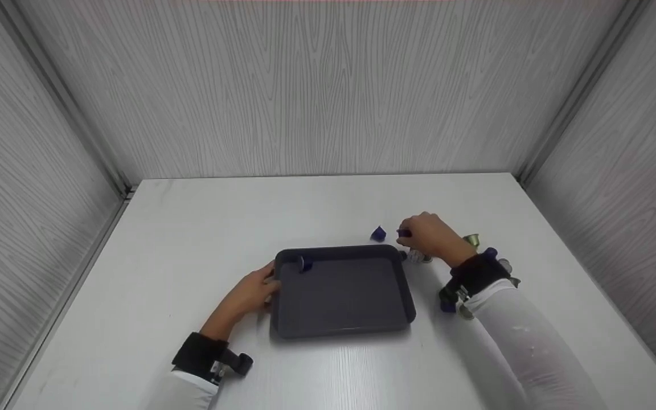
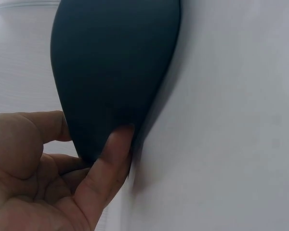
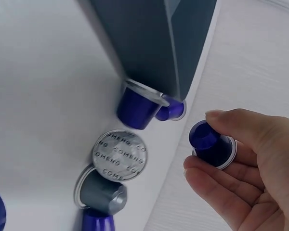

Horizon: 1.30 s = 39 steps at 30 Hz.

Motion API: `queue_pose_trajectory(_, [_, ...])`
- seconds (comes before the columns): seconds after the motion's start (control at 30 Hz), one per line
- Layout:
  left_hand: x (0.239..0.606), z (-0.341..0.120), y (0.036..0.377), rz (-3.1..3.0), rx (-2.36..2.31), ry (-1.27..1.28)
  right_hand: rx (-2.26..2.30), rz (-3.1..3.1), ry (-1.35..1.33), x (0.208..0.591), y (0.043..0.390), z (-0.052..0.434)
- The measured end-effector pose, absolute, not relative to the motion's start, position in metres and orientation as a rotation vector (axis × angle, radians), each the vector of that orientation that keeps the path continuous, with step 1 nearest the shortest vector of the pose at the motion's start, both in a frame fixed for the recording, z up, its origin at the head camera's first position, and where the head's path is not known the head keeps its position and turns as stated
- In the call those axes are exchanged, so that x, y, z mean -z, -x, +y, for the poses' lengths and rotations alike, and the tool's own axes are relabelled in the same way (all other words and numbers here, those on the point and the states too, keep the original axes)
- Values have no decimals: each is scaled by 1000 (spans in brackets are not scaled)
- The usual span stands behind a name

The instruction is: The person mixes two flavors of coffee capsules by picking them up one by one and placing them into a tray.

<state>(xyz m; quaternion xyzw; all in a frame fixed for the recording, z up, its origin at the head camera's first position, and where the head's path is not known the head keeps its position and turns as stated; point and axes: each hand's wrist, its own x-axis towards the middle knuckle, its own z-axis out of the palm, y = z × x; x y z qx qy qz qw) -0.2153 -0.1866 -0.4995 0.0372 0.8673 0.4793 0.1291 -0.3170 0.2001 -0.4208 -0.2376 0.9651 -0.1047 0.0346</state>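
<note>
My left hand [image 1: 252, 291] grips the left end of a dark grey tray [image 1: 346, 299], its thumb and fingers on the tray's outer wall in the left wrist view. One dark blue coffee capsule [image 1: 305, 264] lies in the tray's back left corner. Beyond the back right corner, my right hand [image 1: 427, 233] pinches a blue-purple coffee capsule [image 3: 213, 144] between thumb and fingers, above the table. Close to the tray in the right wrist view are a purple capsule [image 3: 136, 107] at its wall and another purple capsule [image 3: 172, 110] just behind.
A capsule with a printed silver lid [image 3: 119, 155] and a grey capsule [image 3: 102, 191] lie near the tray. More capsules, among them a green one [image 1: 472, 240], are scattered around the right wrist. Grey wood-grain panels [image 1: 328, 85] enclose the white table [image 1: 203, 228].
</note>
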Motion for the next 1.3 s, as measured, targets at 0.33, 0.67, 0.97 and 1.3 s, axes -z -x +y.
queue_pose_trajectory(0.33, [499, -187, 216, 2564, -1340, -150, 312, 2980, 916, 413, 305, 179])
queue_pose_trajectory(0.67, [499, -186, 216, 2585, -1319, -137, 207, 2965, 1111, 406, 288, 156])
queue_pose_trajectory(0.97, [499, -187, 215, 2576, -1325, -135, 176, 2898, 1250, 412, 275, 141])
queue_pose_trajectory(1.3, [499, -187, 215, 2594, -1308, -165, 132, 2768, 1339, 421, 266, 126])
